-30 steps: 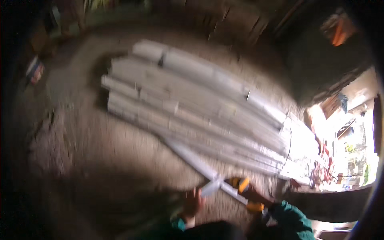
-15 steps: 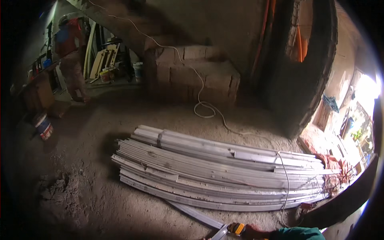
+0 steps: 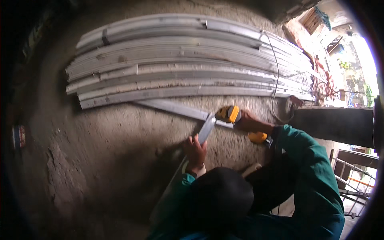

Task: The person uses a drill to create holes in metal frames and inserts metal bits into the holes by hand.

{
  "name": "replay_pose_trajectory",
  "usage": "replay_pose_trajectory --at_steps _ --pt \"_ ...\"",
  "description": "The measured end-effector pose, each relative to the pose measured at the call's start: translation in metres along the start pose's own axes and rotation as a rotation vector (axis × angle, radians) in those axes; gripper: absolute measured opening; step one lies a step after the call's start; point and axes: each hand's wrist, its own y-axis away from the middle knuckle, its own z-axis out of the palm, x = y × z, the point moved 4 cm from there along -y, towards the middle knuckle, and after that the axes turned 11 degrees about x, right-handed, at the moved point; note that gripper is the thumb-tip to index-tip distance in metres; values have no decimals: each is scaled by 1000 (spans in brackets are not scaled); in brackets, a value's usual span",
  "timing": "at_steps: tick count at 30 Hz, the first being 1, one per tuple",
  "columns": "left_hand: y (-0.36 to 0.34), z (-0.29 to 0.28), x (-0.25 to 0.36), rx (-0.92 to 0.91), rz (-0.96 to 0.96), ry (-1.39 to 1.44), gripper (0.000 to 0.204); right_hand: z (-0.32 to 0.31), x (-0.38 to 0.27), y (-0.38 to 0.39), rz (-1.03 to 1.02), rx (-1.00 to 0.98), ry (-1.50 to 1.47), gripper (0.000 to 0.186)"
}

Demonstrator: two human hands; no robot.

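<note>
My left hand (image 3: 195, 153) is closed around a grey metal profile (image 3: 206, 129) that slants up from near my knees. My right hand (image 3: 249, 122) is wrapped round the handle of a yellow and black cordless drill (image 3: 229, 114), whose yellow base (image 3: 258, 137) shows below the hand. The drill's front points left at the upper end of the profile; whether its tip touches cannot be made out. Behind that end, a second metal profile (image 3: 172, 109) lies slanted on the ground, running out from under the pile and passing beneath the drill.
A long pile of metal profiles (image 3: 180, 52) lies across the ground ahead, with a pale cable (image 3: 277, 72) draped over its right part. A dark beam (image 3: 336, 125) stands at the right. Further out are a metal grille (image 3: 354, 180) and, far left, a bucket (image 3: 19, 137).
My view has tilted down, bringing both arms and the drill into fuller sight. The pile now appears higher in the picture. The person and blocks at the back have left the view.
</note>
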Motion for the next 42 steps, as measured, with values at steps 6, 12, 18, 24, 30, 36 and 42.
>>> replay_pose_trajectory --at_steps 6,12,18,24,30,36,42 --pt "5 -13 -13 -98 -62 -6 52 -24 -34 15 403 -7 -461 45" --pt "7 -18 -12 -125 -54 -8 59 -19 -41 30 371 63 -437 37" --pt "6 -10 -16 -163 -88 10 56 -22 -44 29 367 120 -490 33" --pt "4 -10 -9 -36 3 21 51 -19 -38 33 354 159 -577 29" --pt "3 -4 -12 -23 -32 29 54 -43 -45 38 322 238 -565 36" --pt "5 0 -21 -1 -42 99 54 -47 -45 44 379 215 -641 32" --pt "4 1 -19 -35 -30 65 52 -43 -52 60 454 231 -686 34"
